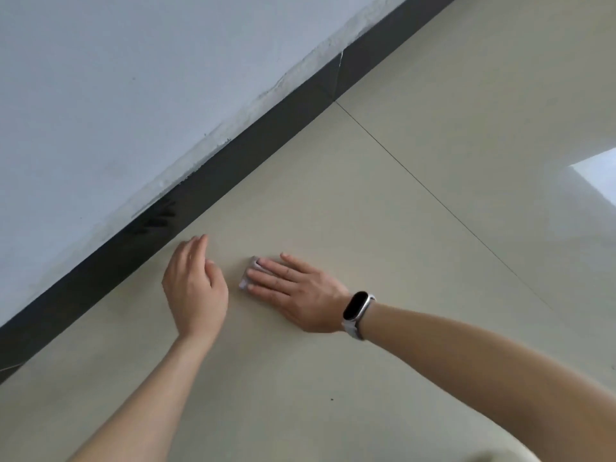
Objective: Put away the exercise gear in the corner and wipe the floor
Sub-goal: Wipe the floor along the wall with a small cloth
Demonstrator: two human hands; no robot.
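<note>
Overall, one beige tiled floor (383, 201) fills most of the view, bordered on the far left by one white wall (116, 95) and one dark baseboard (206, 181) running diagonally. One thin grout line (433, 195) crosses the tiles. Two bare forearms enter from the near edge. Right hand (296, 295): palm down, fingers straight and spread flat, pressing one small pale cloth (248, 275) against the floor near the baseboard; only the cloth's left end shows past the fingertips. Left hand (196, 288): just left of the cloth, apart from it, loosely open with fingers together and slightly curled, holding nothing. One black smart band (358, 310) sits on the right wrist.
</note>
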